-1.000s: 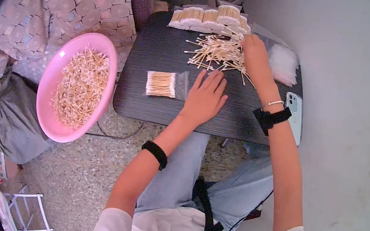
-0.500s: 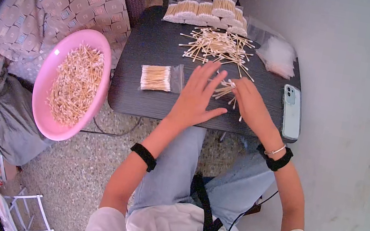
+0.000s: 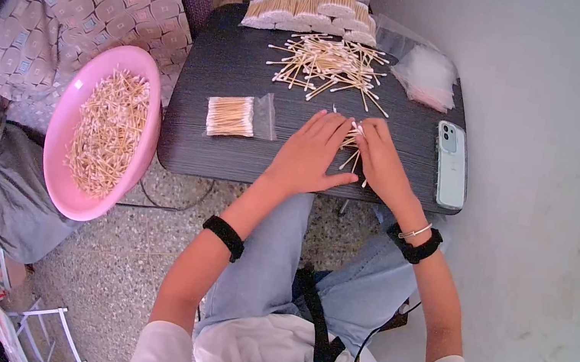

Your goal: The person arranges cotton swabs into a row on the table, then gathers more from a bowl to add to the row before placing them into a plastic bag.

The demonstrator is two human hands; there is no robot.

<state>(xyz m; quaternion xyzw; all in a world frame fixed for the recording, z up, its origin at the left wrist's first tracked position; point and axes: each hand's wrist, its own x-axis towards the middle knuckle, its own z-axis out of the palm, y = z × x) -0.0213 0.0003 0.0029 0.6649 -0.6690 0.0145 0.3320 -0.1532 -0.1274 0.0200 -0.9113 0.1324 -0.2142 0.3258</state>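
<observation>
Several loose cotton swabs [image 3: 350, 145] lie on the dark table between my two hands. My left hand [image 3: 310, 152] rests beside them, palm down, its fingers extended and its thumb pointing toward the swabs. On their right side, my right hand [image 3: 384, 159] has its fingers bent together round the swabs, partly hiding them. A clear bag filled with swabs [image 3: 231, 116] lies flat to the left of my left hand. Beyond both hands spreads a loose pile of swabs [image 3: 330, 64].
Filled swab bags [image 3: 307, 9] are stacked at the table's [image 3: 181, 138] far edge. Empty clear bags [image 3: 426, 77] lie at the far right, above a phone [image 3: 451, 165]. A pink basin [image 3: 51, 170] of swabs stands left of the table.
My left hand has come closer to my right hand, and its fingers are less spread. Both hands now flank the small group of swabs. The whole view has shifted slightly.
</observation>
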